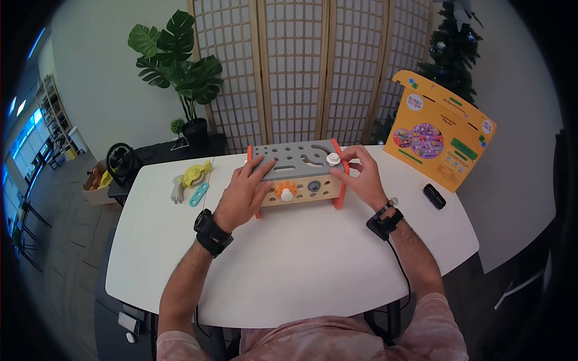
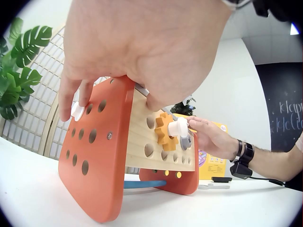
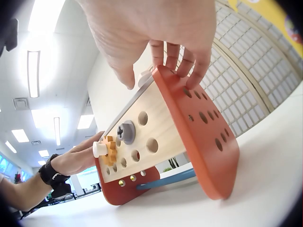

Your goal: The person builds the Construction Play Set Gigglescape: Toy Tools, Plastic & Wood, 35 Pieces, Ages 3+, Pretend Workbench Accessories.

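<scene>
A toy workbench (image 1: 289,171) stands on the white table, with a grey slotted top, pale wooden front and red end panels (image 3: 199,132). On its front sit an orange gear (image 2: 165,131) with a white bolt (image 2: 178,126) through it, and a grey bolt (image 3: 126,132). My left hand (image 1: 244,195) holds the left end, fingers over the top, thumb at the front. Close to its fingertips shows a white piece (image 2: 77,111). The right hand (image 1: 364,177) grips the right end, its fingers over the red panel, its thumb beside a white knob (image 1: 333,159) on the top.
A yellow toy box (image 1: 439,132) stands at the back right, with a black object (image 1: 434,196) near it. Left of the workbench lie yellow pieces (image 1: 195,174), a grey piece (image 1: 177,189) and a teal strip with holes (image 1: 198,194). A cable trails from the right wrist.
</scene>
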Demonstrator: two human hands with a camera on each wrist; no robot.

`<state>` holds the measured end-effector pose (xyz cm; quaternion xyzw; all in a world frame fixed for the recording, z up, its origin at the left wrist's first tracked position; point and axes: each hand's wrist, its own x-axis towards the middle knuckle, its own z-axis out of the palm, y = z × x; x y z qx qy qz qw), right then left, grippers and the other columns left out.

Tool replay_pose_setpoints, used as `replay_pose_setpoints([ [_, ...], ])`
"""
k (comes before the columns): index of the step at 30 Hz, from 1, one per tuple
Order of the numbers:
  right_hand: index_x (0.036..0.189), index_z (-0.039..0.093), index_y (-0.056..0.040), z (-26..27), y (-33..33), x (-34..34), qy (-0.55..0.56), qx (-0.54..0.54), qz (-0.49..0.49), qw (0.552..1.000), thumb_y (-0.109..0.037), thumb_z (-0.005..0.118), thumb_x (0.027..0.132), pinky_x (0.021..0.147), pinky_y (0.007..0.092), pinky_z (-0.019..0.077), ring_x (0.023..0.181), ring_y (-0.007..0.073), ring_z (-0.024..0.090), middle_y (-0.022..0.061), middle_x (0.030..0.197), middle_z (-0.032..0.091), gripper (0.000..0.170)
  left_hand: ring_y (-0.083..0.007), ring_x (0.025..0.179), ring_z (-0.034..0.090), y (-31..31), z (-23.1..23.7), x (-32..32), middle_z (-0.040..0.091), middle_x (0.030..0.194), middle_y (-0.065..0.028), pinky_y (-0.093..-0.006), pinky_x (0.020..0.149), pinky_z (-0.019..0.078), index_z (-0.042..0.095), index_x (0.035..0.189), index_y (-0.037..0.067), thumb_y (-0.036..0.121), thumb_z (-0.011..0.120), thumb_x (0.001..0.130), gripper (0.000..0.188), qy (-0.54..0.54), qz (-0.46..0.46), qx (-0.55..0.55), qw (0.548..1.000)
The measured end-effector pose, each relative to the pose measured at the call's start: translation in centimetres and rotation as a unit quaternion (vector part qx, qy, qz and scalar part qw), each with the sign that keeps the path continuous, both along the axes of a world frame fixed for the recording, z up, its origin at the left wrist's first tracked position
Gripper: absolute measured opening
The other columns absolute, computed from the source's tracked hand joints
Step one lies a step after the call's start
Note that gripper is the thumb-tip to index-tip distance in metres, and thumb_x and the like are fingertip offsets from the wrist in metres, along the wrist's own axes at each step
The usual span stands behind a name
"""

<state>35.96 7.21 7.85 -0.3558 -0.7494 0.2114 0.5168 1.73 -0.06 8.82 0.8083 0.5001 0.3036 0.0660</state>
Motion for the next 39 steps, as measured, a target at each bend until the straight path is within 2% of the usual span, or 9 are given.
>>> replay_pose_setpoints([
  [7, 0.130, 0.076, -0.0002, -0.41, 0.50, -0.30, -0.005, 0.007, -0.001, 1.000, -0.015, 0.081, 0.099, 0.095, 0.0320, 0.0618, 0.112, 0.0171, 0.070, 0.0070, 0.125, 0.067, 0.034, -0.0477, 0.148, 0.048, 0.05, 0.00, 0.04, 0.041, 0.171, -0.0229, -0.0536, 0.124, 0.0424, 0.051, 0.165, 0.015, 0.030, 0.056, 0.114, 0.053, 0.001, 0.004, -0.004, 1.000],
  [14, 0.130, 0.076, -0.0002, -0.22, 0.52, -0.11, -0.015, -0.002, 0.006, 1.000, -0.015, 0.079, 0.101, 0.095, 0.0315, 0.0606, 0.113, 0.0175, 0.069, 0.0067, 0.127, 0.067, 0.033, -0.0473, 0.148, 0.048, 0.11, -0.09, 0.01, 0.040, 0.172, -0.0225, -0.0531, 0.124, 0.0425, 0.051, 0.165, 0.015, 0.030, 0.055, 0.114, 0.053, 0.005, 0.005, -0.003, 1.000],
  [19, 0.139, 0.071, -0.0033, 0.19, -0.34, -0.22, -0.028, -0.009, -0.014, 0.999, -0.020, 0.085, 0.097, 0.096, 0.0340, 0.0603, 0.120, 0.0205, 0.067, 0.0080, 0.133, 0.065, 0.047, -0.0470, 0.147, 0.049, 0.07, 0.00, -0.02, 0.041, 0.172, -0.0226, -0.0532, 0.123, 0.0426, 0.051, 0.165, 0.014, 0.031, 0.055, 0.114, 0.054, 0.000, 0.003, -0.003, 1.000],
  [22, 0.139, 0.071, -0.0046, -0.70, 0.31, 0.19, -0.066, 0.054, -0.012, 0.996, -0.024, 0.087, 0.094, 0.097, 0.0347, 0.0602, 0.125, 0.0214, 0.066, 0.0088, 0.138, 0.064, 0.052, -0.0469, 0.147, 0.049, 0.10, -0.08, -0.01, 0.041, 0.172, -0.0226, -0.0531, 0.123, 0.0427, 0.051, 0.165, 0.015, 0.031, 0.055, 0.114, 0.053, -0.001, 0.002, -0.002, 1.000],
  [26, 0.138, 0.071, -0.0042, -0.50, 0.10, 0.12, -0.068, 0.046, -0.014, 0.997, -0.023, 0.085, 0.097, 0.096, 0.0338, 0.0600, 0.124, 0.0215, 0.067, 0.0087, 0.139, 0.065, 0.047, -0.0477, 0.146, 0.049, 0.03, 0.03, 0.01, 0.042, 0.171, -0.0228, -0.0528, 0.123, 0.0429, 0.052, 0.165, 0.015, 0.030, 0.056, 0.114, 0.053, 0.000, 0.005, -0.001, 1.000],
  [28, 0.136, 0.072, -0.0047, -0.38, 0.30, 0.03, -0.034, -0.004, -0.002, 0.999, -0.022, 0.081, 0.101, 0.095, 0.0330, 0.0598, 0.121, 0.0209, 0.068, 0.0081, 0.137, 0.065, 0.040, -0.0481, 0.146, 0.049, -0.01, 0.04, 0.08, 0.042, 0.171, -0.0229, -0.0529, 0.123, 0.0429, 0.052, 0.164, 0.015, 0.030, 0.057, 0.114, 0.053, 0.002, 0.002, 0.001, 1.000],
  [31, 0.134, 0.073, -0.0052, 0.09, 0.02, -0.10, -0.048, -0.001, -0.004, 0.999, -0.022, 0.076, 0.105, 0.094, 0.0325, 0.0599, 0.120, 0.0201, 0.069, 0.0077, 0.136, 0.066, 0.034, -0.0487, 0.145, 0.050, 0.00, 0.04, 0.01, 0.041, 0.171, -0.0230, -0.0534, 0.123, 0.0431, 0.051, 0.165, 0.014, 0.030, 0.057, 0.113, 0.054, -0.001, 0.001, 0.004, 1.000],
  [35, 0.133, 0.072, -0.0049, 0.04, -0.12, -0.17, -0.038, -0.006, 0.001, 0.999, -0.023, 0.075, 0.106, 0.094, 0.0327, 0.0600, 0.120, 0.0197, 0.069, 0.0077, 0.135, 0.066, 0.033, -0.0487, 0.146, 0.049, 0.01, 0.03, 0.03, 0.041, 0.171, -0.0231, -0.0537, 0.123, 0.0428, 0.051, 0.165, 0.014, 0.030, 0.057, 0.113, 0.054, -0.001, 0.001, 0.000, 1.000],
  [39, 0.138, 0.069, -0.0043, 0.03, -0.12, -0.08, -0.042, -0.010, -0.005, 0.999, -0.024, 0.078, 0.103, 0.096, 0.0333, 0.0596, 0.123, 0.0209, 0.068, 0.0085, 0.137, 0.066, 0.041, -0.0483, 0.146, 0.050, 0.13, -0.11, 0.00, 0.041, 0.171, -0.0230, -0.0535, 0.123, 0.0428, 0.051, 0.165, 0.014, 0.030, 0.056, 0.114, 0.054, 0.002, 0.005, 0.000, 1.000],
])
